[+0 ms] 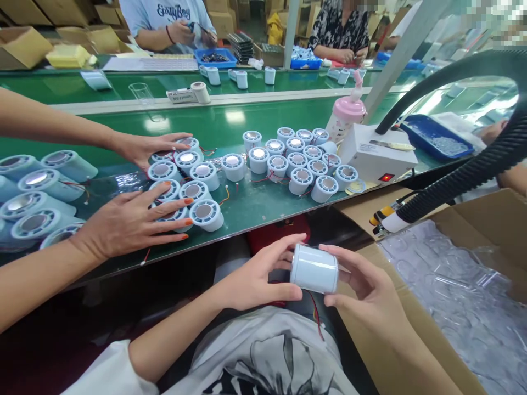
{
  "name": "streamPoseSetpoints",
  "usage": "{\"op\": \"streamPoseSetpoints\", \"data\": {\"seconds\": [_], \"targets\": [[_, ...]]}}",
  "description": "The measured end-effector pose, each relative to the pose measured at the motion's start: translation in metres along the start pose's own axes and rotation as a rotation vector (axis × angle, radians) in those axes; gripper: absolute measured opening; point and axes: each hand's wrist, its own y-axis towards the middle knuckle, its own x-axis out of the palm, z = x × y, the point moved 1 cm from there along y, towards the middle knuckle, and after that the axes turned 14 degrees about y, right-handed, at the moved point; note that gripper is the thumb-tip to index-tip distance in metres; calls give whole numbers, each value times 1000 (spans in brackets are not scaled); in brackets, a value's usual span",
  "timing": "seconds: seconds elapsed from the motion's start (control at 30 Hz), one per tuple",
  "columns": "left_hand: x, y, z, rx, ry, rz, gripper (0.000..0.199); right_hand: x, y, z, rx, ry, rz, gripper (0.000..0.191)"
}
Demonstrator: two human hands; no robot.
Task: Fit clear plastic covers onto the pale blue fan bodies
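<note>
Above my lap, a light blue cylindrical housing (315,269) lies on its side between my two hands, and its surface shines as if wrapped in clear film. My left hand (261,274) grips its left end with thumb and fingers. At the opposite end, the fingertips and thumb of my right hand (366,282) close on the rim. Thin red and yellow wires (316,315) hang below it. On the bench ahead stand several similar housings (296,160), upright, with slotted ring tops and wires.
From the left, a co-worker's hands (134,222) touch another group of housings (203,175). A white box (376,153) with a lit red switch and a black corrugated hose (453,181) stand right. Below is a carton (366,269) holding clear plastic parts (453,307). A pink-lidded cup (348,112) is behind.
</note>
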Motion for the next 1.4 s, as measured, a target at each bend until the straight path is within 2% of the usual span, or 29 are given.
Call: {"op": "streamPoseSetpoints", "data": {"seconds": [0.07,0.17,0.27,0.4,0.5,0.57,0.73,0.87,0.9,0.97,1.03,1.07,1.17,1.23,1.3,1.4], "targets": [[0,4,2,-60,-13,-17,67,0,2,1,-46,-12,-2,58],[2,10,5,-64,-25,32,57,-1,6,1,-56,29,3,64],[6,17,7,-25,-17,94,65,-7,9,0,30,86,-1,69],[10,27,9,50,37,128,75,-21,10,-3,78,35,-27,54],[10,35,10,53,65,100,77,-30,8,-7,-16,-42,-1,57],[11,40,11,-6,41,44,79,-36,7,-8,-74,-95,22,58],[21,56,10,-129,-270,-147,60,-45,2,-10,-190,-170,63,54],[30,66,10,-134,-367,-115,61,-59,-4,-16,-230,-310,44,58],[31,68,10,-136,-361,-97,63,-69,-6,-18,-241,-392,76,56],[31,69,12,-136,-310,-68,68,-99,-13,-19,-258,-615,232,41],[29,69,17,-116,-210,-27,74,-143,-25,-12,-234,-864,440,31],[28,69,21,-96,-152,-3,75,-168,-33,-4,-199,-972,518,35],[28,68,31,-3,-25,33,69,-241,-58,28,84,-1215,513,59],[28,66,35,86,22,19,60,-273,-74,49,262,-1398,427,57],[28,64,36,184,65,14,56,-288,-85,63,308,-1498,376,56],[23,58,35,231,106,16,57,-292,-92,72,243,-1527,378,59]]}}
